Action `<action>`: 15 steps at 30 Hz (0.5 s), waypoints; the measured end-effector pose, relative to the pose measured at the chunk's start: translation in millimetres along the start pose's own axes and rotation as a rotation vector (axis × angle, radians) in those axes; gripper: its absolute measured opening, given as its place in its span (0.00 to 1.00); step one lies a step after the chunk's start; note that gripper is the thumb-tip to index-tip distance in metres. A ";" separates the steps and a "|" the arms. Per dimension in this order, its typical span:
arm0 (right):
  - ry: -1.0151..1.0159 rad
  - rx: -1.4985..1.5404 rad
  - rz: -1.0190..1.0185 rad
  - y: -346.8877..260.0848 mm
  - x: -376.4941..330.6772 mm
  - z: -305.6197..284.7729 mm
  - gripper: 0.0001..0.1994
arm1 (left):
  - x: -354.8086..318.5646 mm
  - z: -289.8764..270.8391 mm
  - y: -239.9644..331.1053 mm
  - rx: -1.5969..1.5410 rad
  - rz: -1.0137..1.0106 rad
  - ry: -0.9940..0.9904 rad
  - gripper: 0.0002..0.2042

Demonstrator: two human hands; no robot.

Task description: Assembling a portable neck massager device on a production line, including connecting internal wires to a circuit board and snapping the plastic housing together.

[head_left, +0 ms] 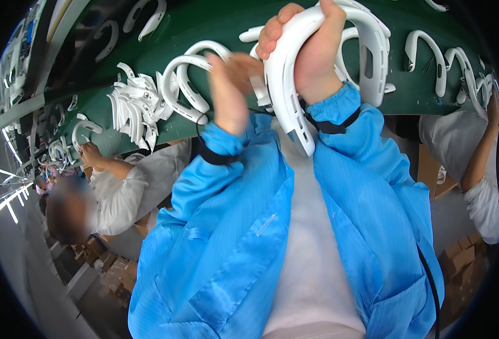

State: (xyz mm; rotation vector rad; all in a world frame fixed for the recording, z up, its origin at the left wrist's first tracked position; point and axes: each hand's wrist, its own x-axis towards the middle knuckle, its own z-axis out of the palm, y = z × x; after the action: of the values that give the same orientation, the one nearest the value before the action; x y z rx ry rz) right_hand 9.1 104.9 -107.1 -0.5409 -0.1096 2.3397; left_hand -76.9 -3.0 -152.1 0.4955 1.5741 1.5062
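Observation:
A white, curved neck fan with slots along its arm is gripped by my right hand. Its thumb and fingers wrap around the upper bend, and one end of the fan hangs down in front of my chest. To the left, my left hand is raised beside the fan and smeared by motion; its thumb stands apart, but the finger posture is unclear. Behind that hand, a pair of white U-shaped neck fan pieces rests on the green table.
A pile of white curved shell parts lies on the table at left. More curved fan pieces stand at right. One co-worker sits at left holding a white piece; another's arm reaches in at right. Cardboard boxes sit below.

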 end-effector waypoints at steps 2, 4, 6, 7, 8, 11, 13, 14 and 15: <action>0.045 0.051 0.036 4.7 -4.1 0.8 0.28 | 8.3 6.1 31.1 0.035 0.358 0.109 0.30; 0.068 -0.092 0.012 8.6 -3.0 -2.9 0.28 | 21.6 29.4 57.1 0.049 0.616 0.061 0.30; 0.037 -0.122 0.052 12.2 1.4 -6.4 0.28 | 25.4 58.0 64.5 0.093 0.577 0.014 0.29; 0.007 -0.099 0.026 7.3 2.2 -4.1 0.28 | 29.0 59.7 60.2 0.019 0.548 -0.074 0.30; -0.022 -0.076 -0.003 3.3 1.7 -3.4 0.29 | 33.1 62.1 56.0 -0.056 0.518 -0.162 0.30; -0.115 -0.165 0.044 16.3 5.5 -11.9 0.29 | 15.3 56.0 53.5 0.097 0.706 -0.018 0.33; -0.093 -0.061 0.131 16.8 0.4 -15.3 0.29 | 3.1 60.1 59.9 0.192 0.705 -0.005 0.31; -0.079 -0.066 0.123 18.5 -1.6 -15.4 0.29 | -0.4 60.4 62.9 0.287 0.721 0.015 0.31; -0.056 -0.060 0.100 17.7 -3.5 -14.7 0.28 | 2.7 62.6 59.9 0.287 0.711 -0.005 0.31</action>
State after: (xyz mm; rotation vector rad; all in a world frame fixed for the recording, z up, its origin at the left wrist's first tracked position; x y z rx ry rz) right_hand 6.2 88.4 -123.3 -0.5208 -0.1838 2.4565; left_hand -45.2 47.4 -89.1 1.3285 1.7102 1.7753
